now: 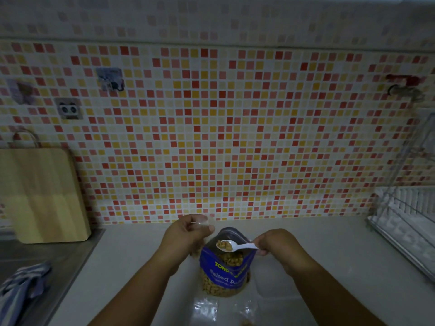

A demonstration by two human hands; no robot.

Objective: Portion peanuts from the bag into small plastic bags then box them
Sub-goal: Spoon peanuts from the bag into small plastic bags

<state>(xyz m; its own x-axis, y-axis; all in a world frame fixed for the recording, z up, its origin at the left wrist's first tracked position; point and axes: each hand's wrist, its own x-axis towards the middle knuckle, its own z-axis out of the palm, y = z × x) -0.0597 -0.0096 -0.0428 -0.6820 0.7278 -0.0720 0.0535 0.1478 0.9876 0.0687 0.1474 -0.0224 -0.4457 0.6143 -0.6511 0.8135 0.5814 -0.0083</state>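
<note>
A blue bag of salted peanuts (226, 271) stands open on the counter, low in the middle of the view. My right hand (275, 241) grips a white plastic spoon (235, 246) heaped with peanuts, held just above the bag's mouth. My left hand (186, 234) pinches a small clear plastic bag (204, 221) up and to the left of the peanut bag. Two more small clear bags (206, 308) lie flat on the counter in front of the peanut bag. A clear plastic box (273, 278) sits to the right of the bag, partly under my right forearm.
A wooden cutting board (42, 196) leans against the tiled wall at left. A steel sink (35, 262) with a striped cloth (21, 285) lies at lower left. A wire dish rack (409, 215) stands at right. The pale counter (122, 267) runs between them.
</note>
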